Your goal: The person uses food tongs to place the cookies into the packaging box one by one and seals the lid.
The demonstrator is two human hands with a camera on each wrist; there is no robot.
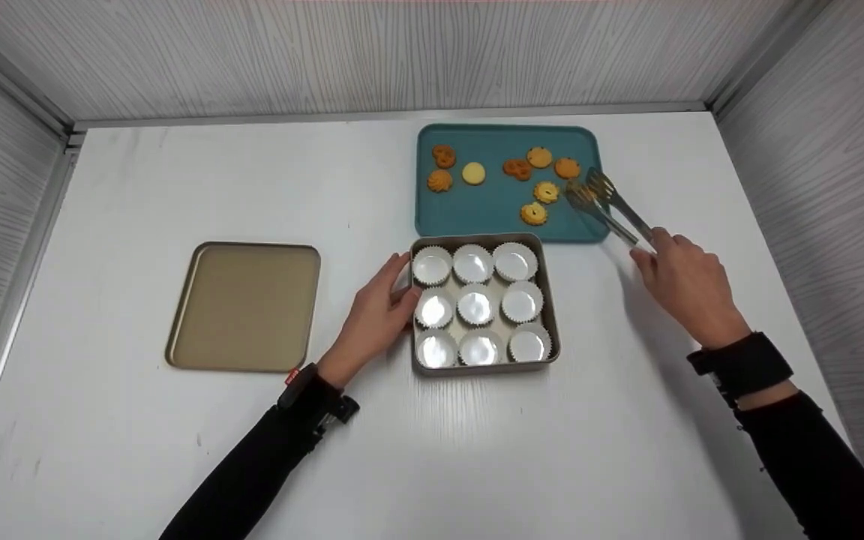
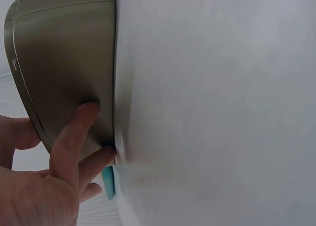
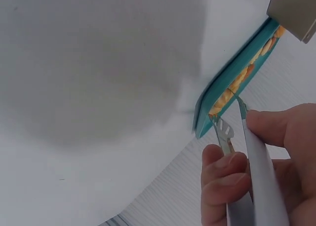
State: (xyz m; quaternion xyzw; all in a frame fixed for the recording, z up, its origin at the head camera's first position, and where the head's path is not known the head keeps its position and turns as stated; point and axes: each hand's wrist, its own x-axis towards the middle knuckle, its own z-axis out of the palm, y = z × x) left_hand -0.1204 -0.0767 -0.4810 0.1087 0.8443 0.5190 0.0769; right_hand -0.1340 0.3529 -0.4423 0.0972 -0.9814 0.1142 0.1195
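Note:
My right hand (image 1: 691,289) holds metal serving tongs (image 1: 631,214) by their arms. Their slotted tips reach over the right end of a teal tray (image 1: 477,217), spread apart close to the cookies, with golden brown showing at one tip. In the right wrist view the tongs (image 3: 256,171) lie between thumb and curled fingers. My left hand (image 1: 376,315) grips the left wall of a square metal tin (image 1: 492,369), thumb at its rim. Fingertips press the tin's outer side (image 2: 64,53) in the left wrist view. Several white paper cups (image 1: 475,304) fill the tin in rows.
Assorted cookies lie on the tray: a round pale one (image 1: 474,173), a swirled one (image 1: 439,180), a pretzel-shaped one (image 1: 444,156) and several others. A shallow gold lid (image 1: 244,307) lies at left on the white table (image 1: 139,195). Grey panels (image 1: 372,60) wall the table.

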